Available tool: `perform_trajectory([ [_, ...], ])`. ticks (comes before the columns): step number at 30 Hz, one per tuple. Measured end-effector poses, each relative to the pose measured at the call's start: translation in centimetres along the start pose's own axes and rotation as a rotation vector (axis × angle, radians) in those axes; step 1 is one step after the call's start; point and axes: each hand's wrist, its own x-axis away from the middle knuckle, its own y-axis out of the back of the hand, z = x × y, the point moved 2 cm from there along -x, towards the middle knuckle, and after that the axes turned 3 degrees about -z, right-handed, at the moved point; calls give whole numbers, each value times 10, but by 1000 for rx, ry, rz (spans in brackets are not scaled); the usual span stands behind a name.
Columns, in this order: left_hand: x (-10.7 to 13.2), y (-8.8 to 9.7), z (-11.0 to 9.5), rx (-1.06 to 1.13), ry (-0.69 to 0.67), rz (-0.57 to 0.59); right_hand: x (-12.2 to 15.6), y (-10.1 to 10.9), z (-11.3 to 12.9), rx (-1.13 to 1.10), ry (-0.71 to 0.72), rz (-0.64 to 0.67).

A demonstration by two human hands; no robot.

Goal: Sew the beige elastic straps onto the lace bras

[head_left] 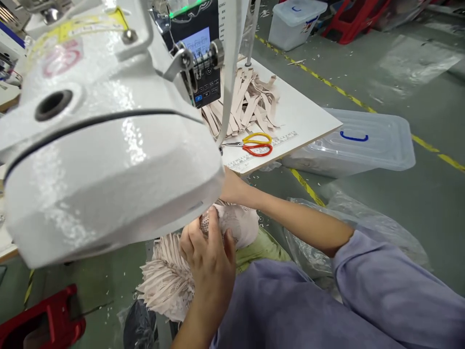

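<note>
A sewing workshop: machine (119, 169), scissors (247, 143) near the front edge of the table (307, 116), cloth strips (250, 104) behind, floor tape (337, 90).

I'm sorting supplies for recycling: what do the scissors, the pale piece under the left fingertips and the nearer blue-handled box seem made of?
Scissors: likely metal blades, by their silvery look; yellow and red handles, probably plastic, smooth and glossy. Pale piece: apparently fabric, matte and softly curved. Box: probably plastic, smooth and translucent, with a cloudy surface.
</note>
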Motion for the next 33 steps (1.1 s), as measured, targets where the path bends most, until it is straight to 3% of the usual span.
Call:
perform_trajectory([
  [19, -5, -4, 0, -60, -31, -7, -4, 2, 2, -47, -26, 18],
  [27, -1, -4, 6, -36, -4, -17, 1, 3, 0, -77, -8, -45],
  [30, 3, -3, 23, 71, 77, -99, 12, 7, 1, -149, -47, -80],
  [33, 6, -8, 47, 349, 311, -109, 31, 11, 1, -200, -140, -140],
])
